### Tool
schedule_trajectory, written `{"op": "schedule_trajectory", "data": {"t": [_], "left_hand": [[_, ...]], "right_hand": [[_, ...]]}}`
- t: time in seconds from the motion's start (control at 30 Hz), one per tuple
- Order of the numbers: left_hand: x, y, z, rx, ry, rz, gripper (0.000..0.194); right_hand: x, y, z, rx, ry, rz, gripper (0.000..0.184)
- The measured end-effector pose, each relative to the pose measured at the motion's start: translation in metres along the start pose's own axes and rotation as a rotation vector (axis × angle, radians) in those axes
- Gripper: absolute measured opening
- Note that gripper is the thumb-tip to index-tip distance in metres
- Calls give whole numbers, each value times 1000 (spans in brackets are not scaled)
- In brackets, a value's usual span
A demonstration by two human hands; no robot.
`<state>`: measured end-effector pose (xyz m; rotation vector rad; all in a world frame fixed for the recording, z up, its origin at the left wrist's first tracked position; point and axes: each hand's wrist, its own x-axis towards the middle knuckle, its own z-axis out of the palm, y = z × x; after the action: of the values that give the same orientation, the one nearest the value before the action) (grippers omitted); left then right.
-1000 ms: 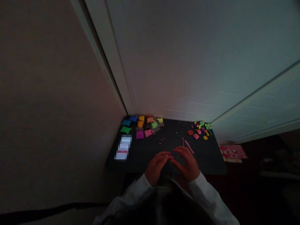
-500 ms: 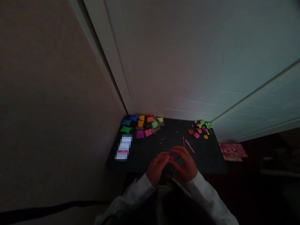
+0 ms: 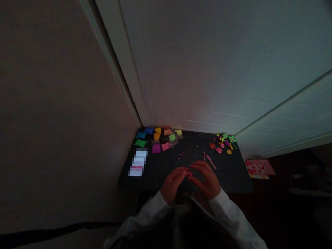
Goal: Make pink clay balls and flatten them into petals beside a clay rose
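Observation:
Over the front of the dark table, my left hand [image 3: 172,184] has its thumb and fingers pressed together on a small pinkish-red piece of modelling clay [image 3: 191,175]. Facing it, my right hand [image 3: 206,180] is open, thumb and fingers apart, with its thumb tip close to the clay; whether it touches is too dark to tell. Just beyond the right hand lie a pink modelling knife [image 3: 211,162] and a thin pink stick tool [image 3: 204,156]. Several tiny pink clay bits [image 3: 179,158] are on the tabletop ahead of the left hand.
Bags of coloured clay [image 3: 156,148] sit at the table's [image 3: 155,180] back left, above a blurred bright screen [image 3: 138,162]. Shaped clay pieces, including a pink flower [image 3: 219,150] and a red lump [image 3: 212,146], lie at the back right. A white wall [image 3: 181,69] borders the far edge.
My right hand has drawn slightly away from the left, widening the gap between them. The whole view has shifted a little.

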<state>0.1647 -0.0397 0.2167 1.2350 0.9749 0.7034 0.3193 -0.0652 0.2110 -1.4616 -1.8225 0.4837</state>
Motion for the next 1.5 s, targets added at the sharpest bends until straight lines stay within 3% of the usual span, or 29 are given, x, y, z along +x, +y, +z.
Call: {"op": "schedule_trajectory", "data": {"t": [0.3, 0.67, 0.93, 1.17, 1.5], "left_hand": [[3, -6, 3, -51, -3, -7, 32], [5, -12, -1, -158, -94, -56, 33], [11, -34, 5, -342, -129, -175, 25], [12, -34, 10, -477, -160, -272, 19], [24, -54, 14, -327, -70, -300, 21]], "right_hand": [[1, -2, 2, 20, 3, -19, 31], [0, -4, 0, 67, 21, -37, 11], [0, -5, -1, 121, 40, -11, 6], [-3, -1, 1, 143, 34, 2, 6], [-9, 21, 9, 81, -16, 31, 16]]}}
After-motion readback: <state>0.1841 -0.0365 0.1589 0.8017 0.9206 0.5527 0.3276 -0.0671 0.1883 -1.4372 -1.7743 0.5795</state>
